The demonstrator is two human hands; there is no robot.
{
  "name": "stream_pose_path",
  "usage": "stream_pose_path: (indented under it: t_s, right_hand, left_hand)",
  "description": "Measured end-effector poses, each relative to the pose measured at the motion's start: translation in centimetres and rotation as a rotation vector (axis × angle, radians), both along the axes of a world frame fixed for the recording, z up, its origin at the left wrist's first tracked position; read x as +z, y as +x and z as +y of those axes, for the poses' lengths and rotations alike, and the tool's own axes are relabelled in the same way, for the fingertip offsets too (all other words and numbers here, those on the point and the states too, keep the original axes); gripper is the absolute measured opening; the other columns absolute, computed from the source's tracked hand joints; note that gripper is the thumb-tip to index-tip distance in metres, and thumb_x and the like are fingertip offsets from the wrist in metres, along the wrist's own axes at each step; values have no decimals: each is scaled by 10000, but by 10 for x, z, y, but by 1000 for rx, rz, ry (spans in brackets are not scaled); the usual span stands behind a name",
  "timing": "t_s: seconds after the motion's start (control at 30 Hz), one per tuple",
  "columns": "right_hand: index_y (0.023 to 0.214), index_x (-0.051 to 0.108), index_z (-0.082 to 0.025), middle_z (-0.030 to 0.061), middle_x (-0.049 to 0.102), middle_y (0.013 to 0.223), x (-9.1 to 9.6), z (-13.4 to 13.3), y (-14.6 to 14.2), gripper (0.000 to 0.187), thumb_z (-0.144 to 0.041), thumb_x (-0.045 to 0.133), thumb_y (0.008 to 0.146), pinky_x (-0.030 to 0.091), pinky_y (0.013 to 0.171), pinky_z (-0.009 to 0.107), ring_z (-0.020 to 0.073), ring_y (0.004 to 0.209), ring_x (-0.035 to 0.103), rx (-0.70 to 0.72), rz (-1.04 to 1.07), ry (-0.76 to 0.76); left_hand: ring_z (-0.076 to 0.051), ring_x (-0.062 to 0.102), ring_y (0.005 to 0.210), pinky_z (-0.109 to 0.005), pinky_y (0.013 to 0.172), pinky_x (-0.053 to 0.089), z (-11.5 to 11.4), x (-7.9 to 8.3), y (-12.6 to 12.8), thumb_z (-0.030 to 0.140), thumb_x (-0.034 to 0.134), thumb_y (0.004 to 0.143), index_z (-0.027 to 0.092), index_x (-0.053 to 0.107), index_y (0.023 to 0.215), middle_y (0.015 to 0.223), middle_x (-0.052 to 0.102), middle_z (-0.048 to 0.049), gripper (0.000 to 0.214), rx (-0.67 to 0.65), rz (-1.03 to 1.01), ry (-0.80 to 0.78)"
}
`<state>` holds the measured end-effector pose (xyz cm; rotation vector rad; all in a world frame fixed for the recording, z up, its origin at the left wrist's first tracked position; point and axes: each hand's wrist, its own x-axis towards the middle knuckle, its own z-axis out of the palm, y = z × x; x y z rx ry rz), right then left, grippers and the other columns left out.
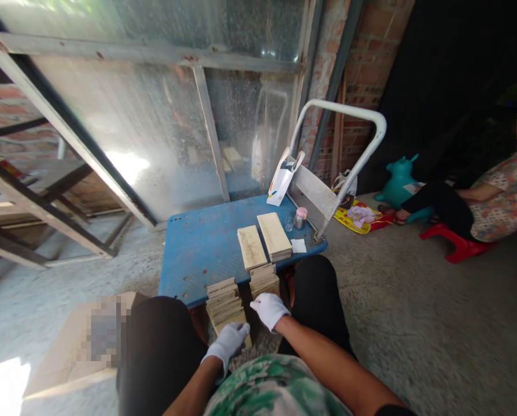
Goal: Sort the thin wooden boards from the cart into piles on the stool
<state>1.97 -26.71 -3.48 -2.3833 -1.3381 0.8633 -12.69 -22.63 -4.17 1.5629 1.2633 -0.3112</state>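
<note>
Both my hands wear white gloves and are low between my knees. The fingers of my left hand [229, 342] are curled at the near end of a leaning row of thin pale boards [226, 306]; its fingertips meet the edge of the nearest board, but the grip is hidden. Just below a second row of boards [263, 280], my right hand [269, 310] has its fingers drawn together; whatever they hold is too small to make out. Beyond them, two neat stacks of similar boards, a left stack [252, 247] and a taller right stack [274, 236], lie on a blue platform cart [198, 237].
On the cart stand a paper bag [280, 185], a pink-lidded cup [301, 218], a clear glass [289, 223] and a white paper [299, 246]. The cart's handle [371, 115] rises behind. A cardboard box [63, 346] is at left. Another person sits on a red stool [451, 240] at right.
</note>
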Motion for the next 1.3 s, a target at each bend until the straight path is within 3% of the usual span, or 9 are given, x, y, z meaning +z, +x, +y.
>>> stream_pose_path:
  t_s: [0.4, 0.67, 0.93, 1.13, 1.3]
  right_hand:
    - [958, 724, -260, 54, 718, 998, 18, 14, -25, 295, -448, 526, 847, 421, 733, 258, 201, 953, 642, 9, 23, 38]
    - [932, 730, -244, 72, 723, 969, 18, 13, -22, 311, -453, 515, 851, 432, 721, 268, 212, 936, 649, -4, 6, 44]
    - [943, 730, -249, 72, 724, 970, 29, 14, -25, 301, -448, 530, 839, 440, 695, 274, 221, 928, 656, -28, 12, 40]
    - [957, 727, -239, 74, 721, 986, 31, 13, -26, 307, -436, 515, 854, 435, 724, 270, 214, 938, 654, -33, -5, 51]
    - [955, 722, -245, 72, 716, 1004, 29, 11, -27, 327, -452, 481, 876, 430, 737, 266, 210, 952, 647, -18, -37, 49]
  left_hand:
    - [-128, 555, 584, -207, 535, 421, -1, -8, -1, 313, 480, 871, 133, 682, 924, 714, 642, -43, 275, -101, -140, -3]
    - [-137, 563, 595, -206, 514, 418, 1, -11, -3, 393, 467, 877, 140, 674, 954, 739, 642, -50, 336, -129, -157, -1]
    - [-118, 520, 560, -199, 492, 390, 4, -17, 0, 293, 423, 901, 126, 644, 888, 680, 587, -28, 278, -129, -156, -29]
    - [-100, 459, 465, -194, 433, 330, 2, -15, -2, 325, 376, 930, 141, 611, 882, 576, 480, 15, 303, -118, -149, -66]
    - [-99, 491, 500, -185, 452, 355, 2, -13, -5, 335, 381, 934, 147, 607, 879, 608, 490, 6, 299, -95, -152, -48]
